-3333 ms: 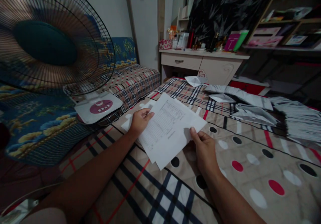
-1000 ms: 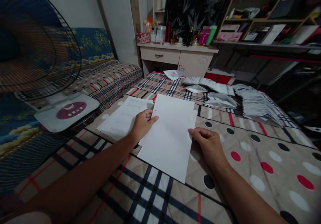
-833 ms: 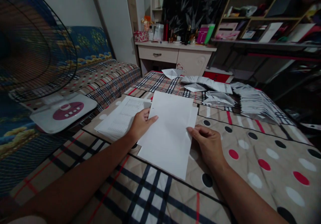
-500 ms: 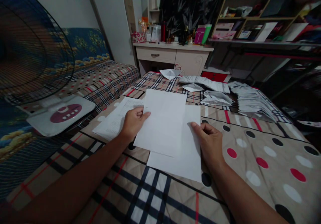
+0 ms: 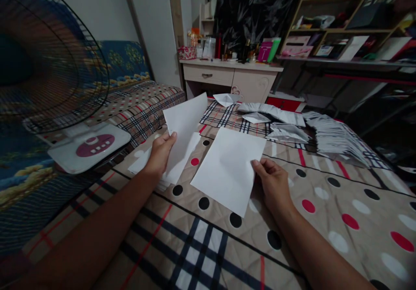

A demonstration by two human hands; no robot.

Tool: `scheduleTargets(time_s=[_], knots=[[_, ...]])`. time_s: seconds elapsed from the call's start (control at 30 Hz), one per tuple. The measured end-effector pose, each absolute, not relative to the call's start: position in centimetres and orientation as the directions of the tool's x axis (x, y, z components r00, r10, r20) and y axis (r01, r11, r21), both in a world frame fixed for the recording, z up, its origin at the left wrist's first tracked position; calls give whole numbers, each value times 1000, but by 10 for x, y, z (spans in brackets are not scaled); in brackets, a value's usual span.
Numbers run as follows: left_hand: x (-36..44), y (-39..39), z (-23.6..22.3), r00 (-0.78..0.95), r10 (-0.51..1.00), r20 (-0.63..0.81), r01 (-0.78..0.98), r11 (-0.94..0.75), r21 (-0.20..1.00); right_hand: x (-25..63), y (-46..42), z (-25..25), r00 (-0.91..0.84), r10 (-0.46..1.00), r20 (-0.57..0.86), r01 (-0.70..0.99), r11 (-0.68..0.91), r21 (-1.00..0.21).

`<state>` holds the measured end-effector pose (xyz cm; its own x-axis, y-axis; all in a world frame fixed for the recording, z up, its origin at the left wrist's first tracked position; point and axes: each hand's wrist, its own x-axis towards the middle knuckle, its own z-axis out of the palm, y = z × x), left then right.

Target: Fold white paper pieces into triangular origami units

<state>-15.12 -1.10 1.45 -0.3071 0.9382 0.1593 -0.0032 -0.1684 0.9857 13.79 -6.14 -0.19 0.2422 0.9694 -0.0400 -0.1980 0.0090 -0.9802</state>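
Observation:
My left hand (image 5: 161,153) pinches a white sheet of paper (image 5: 185,119) between thumb and fingers; the sheet is raised and tilted over a stack of paper (image 5: 140,162) on the bed. On the right, a second sheet, blank white paper (image 5: 229,169), has its right edge gripped by my right hand (image 5: 271,179), thumb on top and fingers curled beneath. Farther back lie folded white paper pieces (image 5: 288,133), with a long row of many more (image 5: 339,140) packed side by side at the right. A single folded piece (image 5: 226,99) lies near the bed's far edge.
The bed has a dotted and checked cover (image 5: 208,255). A fan (image 5: 52,60) with a white base (image 5: 120,138) stands at the left. Beyond the bed are a white dresser (image 5: 214,74) carrying bottles and boxes, and a crowded shelf (image 5: 338,30).
The two sheets, overlapping before, are now apart. My left hand has moved left and lifted its sheet over the stack. My right hand still holds the other sheet, which has turned slightly.

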Motion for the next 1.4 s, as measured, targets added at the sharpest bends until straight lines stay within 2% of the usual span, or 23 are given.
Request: scheduleTargets(time_s=[0.1,0.2,0.33,0.43,0.5,0.57,0.63,0.7,0.8,0.9,1.07,1.2,1.3,1.37,1.4], knots=[[-155,-5,11,-349,914,205,100,-182,978,140,-59,1,298,954,-38,-186,19,-982],[-175,3,7,-441,829,345,398,-164,903,146,-59,2,349,934,-71,-306,42,-951],[-196,5,7,-288,845,451,795,-51,604,154,-59,3,352,931,-95,-434,72,-898],[-181,-5,15,-149,809,569,874,-162,459,158,-58,1,319,946,-56,-427,91,-900],[-158,-15,24,-69,797,600,791,-323,519,161,-57,0,275,961,-25,-397,91,-913],[-132,-28,31,-23,874,485,598,-377,707,163,-56,1,231,973,-12,-383,80,-920],[-108,-41,34,89,969,232,294,-248,923,163,-56,2,194,981,-19,-397,61,-916],[-91,-52,33,213,977,20,15,-24,1000,161,-56,2,165,985,-40,-414,33,-910],[-79,-61,27,276,956,-101,-169,152,974,156,-58,0,158,985,-72,-407,-2,-913],[-79,-63,22,281,952,-124,-267,201,942,154,-59,-3,164,984,-74,-344,-13,-939],[-80,-62,20,313,943,-110,-304,210,929,155,-58,-7,150,987,-59,-226,-24,-974],[-76,-65,25,343,925,-162,-267,261,928,151,-56,-8,172,985,-33,9,-35,-999],[-73,-65,25,304,932,-198,-269,284,920,146,-59,-5,260,951,168,337,74,-939],[-73,-64,22,251,947,-201,-319,278,906,145,-65,-1,234,900,367,511,207,-834],[-73,-63,20,226,953,-201,-342,271,900,145,-69,2,183,871,455,536,300,-789]])
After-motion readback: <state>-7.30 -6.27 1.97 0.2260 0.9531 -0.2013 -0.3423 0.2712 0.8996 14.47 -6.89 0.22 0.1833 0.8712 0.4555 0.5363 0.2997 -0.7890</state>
